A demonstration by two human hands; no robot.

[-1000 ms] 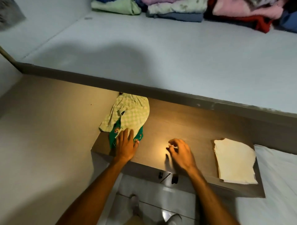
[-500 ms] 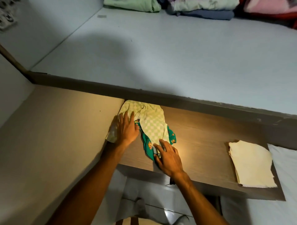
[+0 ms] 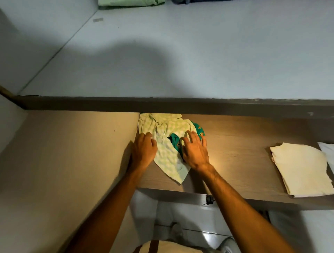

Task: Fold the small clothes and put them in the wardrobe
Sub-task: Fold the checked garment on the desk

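A pale green checked garment [image 3: 168, 155] lies crumpled on the wooden shelf [image 3: 235, 162], against its left wall. Under it shows a dark green printed garment [image 3: 198, 131]. My left hand [image 3: 143, 149] lies on the checked cloth's left edge with its fingers curled into the fabric. My right hand [image 3: 195, 150] presses flat on the pile's right side, fingers spread over both garments. A folded cream cloth [image 3: 301, 168] sits at the shelf's right end.
A brown side panel [image 3: 72, 162] bounds the shelf on the left. A wide white surface [image 3: 180, 54] lies beyond the shelf's back edge, with folded clothes [image 3: 130, 2] at its far end. Tiled floor [image 3: 180, 220] shows below the shelf.
My right hand has moved from the pile's near edge up onto its right side. The checked cloth has spread toward me, and the green garment now shows at the right.
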